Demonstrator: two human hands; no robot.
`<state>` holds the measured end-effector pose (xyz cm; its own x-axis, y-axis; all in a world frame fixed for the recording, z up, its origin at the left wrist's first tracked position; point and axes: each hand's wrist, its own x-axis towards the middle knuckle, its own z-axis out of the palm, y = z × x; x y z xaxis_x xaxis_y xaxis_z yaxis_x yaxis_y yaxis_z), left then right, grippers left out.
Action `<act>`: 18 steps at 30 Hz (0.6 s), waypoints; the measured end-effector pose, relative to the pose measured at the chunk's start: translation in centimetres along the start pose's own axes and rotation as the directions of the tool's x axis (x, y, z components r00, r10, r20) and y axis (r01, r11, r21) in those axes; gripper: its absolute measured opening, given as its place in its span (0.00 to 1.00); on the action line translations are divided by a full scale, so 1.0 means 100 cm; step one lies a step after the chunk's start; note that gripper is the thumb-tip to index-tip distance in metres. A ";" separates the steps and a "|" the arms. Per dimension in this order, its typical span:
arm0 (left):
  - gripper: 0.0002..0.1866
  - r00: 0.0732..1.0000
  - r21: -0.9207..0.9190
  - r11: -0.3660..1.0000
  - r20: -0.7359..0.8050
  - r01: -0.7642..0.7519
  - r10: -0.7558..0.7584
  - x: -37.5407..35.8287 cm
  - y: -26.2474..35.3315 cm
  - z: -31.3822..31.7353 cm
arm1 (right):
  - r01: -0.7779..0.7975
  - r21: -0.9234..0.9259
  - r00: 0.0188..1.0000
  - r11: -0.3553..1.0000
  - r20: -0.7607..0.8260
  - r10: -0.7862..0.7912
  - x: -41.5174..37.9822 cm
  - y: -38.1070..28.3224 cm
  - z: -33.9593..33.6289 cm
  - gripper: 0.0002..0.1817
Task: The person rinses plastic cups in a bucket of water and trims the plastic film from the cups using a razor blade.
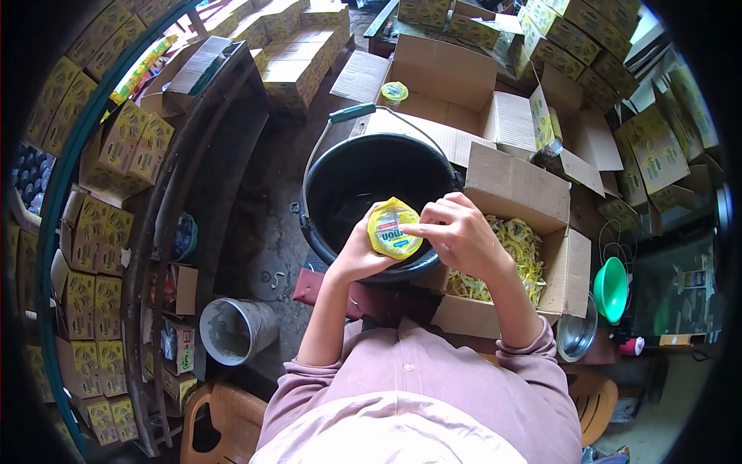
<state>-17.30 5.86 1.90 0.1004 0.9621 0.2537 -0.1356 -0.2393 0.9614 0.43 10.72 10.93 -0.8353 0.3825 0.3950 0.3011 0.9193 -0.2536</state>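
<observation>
My left hand [362, 249] is wrapped around a plastic drink cup [395, 229] with a yellow printed lid facing up, held over the near rim of a black bucket [325, 170]. My right hand [468, 236] is beside the cup, its index finger stretched onto the lid and the other fingers curled in. Whether those curled fingers hold anything is hidden. Just right of the bucket, an open cardboard box [568, 271] contains a heap of yellow-and-white strips [516, 255], partly covered by my right forearm.
Beyond the bucket stands an open carton [444, 66], with another lidded cup [394, 93] on its flap. A grey pail [238, 331] is on the floor at left. Stacked yellow cartons [97, 301] line the left shelf. A green bowl [610, 289] and a metal basin [580, 331] sit at right.
</observation>
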 end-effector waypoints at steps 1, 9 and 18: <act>0.35 1.000 -0.004 1.000 0.002 0.005 -0.005 0.000 0.001 0.000 | -0.003 0.000 1.000 1.000 0.005 0.003 0.000 0.000 0.001 0.21; 0.34 1.000 0.023 1.000 0.006 0.010 -0.010 -0.001 0.000 0.000 | -0.010 -0.005 1.000 1.000 0.029 0.010 -0.003 0.002 0.000 0.21; 0.35 1.000 0.049 0.999 0.029 -0.008 0.006 -0.001 -0.002 0.000 | -0.003 -0.043 0.998 0.999 0.066 0.006 0.000 0.000 -0.001 0.19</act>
<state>-17.33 5.80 1.65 0.1280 0.9563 0.2629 -0.0882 -0.2530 0.9634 0.49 10.74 10.98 -0.8617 0.3814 0.3347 0.3235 0.9211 -0.2165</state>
